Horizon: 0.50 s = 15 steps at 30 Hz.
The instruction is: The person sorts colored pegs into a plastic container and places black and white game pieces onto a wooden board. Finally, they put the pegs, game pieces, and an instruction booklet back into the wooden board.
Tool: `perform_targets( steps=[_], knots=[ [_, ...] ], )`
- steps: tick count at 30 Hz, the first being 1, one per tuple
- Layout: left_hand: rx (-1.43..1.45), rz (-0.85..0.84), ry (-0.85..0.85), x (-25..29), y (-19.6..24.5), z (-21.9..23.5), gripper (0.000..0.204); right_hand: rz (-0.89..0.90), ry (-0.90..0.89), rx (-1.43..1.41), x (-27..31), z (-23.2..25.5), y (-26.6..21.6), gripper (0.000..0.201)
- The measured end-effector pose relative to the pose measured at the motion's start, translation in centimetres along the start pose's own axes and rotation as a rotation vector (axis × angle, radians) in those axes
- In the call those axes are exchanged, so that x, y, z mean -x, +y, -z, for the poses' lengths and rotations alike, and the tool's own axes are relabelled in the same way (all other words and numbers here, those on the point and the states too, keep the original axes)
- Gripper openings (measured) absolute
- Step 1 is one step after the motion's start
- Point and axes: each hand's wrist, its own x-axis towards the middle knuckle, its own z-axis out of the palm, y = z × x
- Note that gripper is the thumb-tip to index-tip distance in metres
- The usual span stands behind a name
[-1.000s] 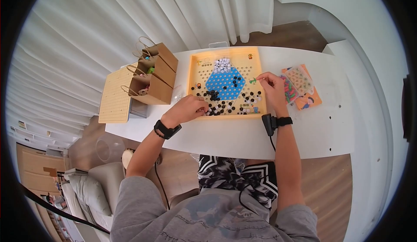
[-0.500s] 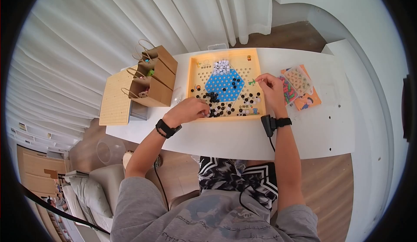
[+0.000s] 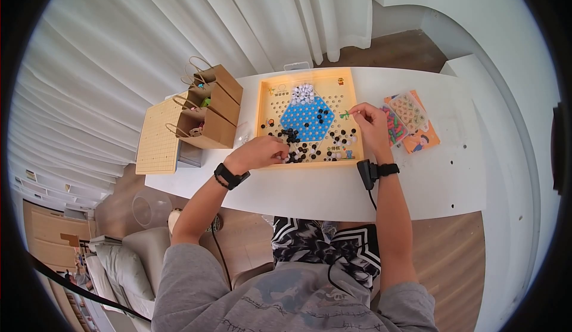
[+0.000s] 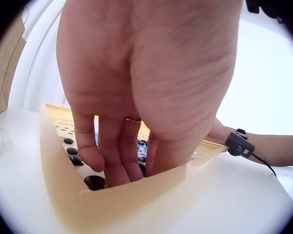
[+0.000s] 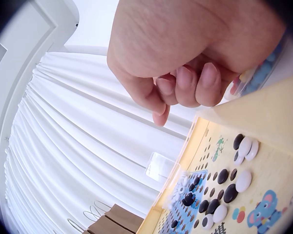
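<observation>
A yellow game board tray [image 3: 260, 108] with a blue perforated hexagon [image 3: 298, 117] lies on the table. Loose black and white go stones [image 3: 290, 134] cover its near part. My left hand [image 3: 262, 152] reaches over the tray's near left corner, fingers pointing down among the stones. In the left wrist view a black stone [image 4: 94, 182] sits beside those fingers; the rim hides the thumb's tip, and I cannot tell whether a stone is pinched. Over the tray's right rim hovers my right hand [image 3: 373, 126], fingers loosely curled. Nothing shows between its fingers in the right wrist view.
At the tray's far end sits a clear box of white stones [image 3: 302, 93]. Brown paper bags [image 3: 214, 120] and a wooden grid board [image 3: 156, 135] stand to the left. Rightward, a clear case of colourful pieces [image 3: 394, 126] rests on an orange booklet [image 3: 426, 138].
The left hand stays low in the near left corner, its fingers shifting slightly among the stones. My right hand keeps its place over the right rim. The head view has tilted a little.
</observation>
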Motion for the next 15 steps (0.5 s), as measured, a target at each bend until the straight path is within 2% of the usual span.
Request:
perform_targets(
  steps=[6, 15],
  knots=[
    [-0.038, -0.050, 0.044, -0.2, 0.2, -0.2, 0.011, 0.014, -0.002, -0.016, 0.0, 0.0, 0.1, 0.010],
    [-0.125, 0.021, 0.107, 0.1, -0.2, 0.5, 0.011, 0.007, 0.011, -0.023, 0.0, 0.0, 0.0, 0.007]
  ],
)
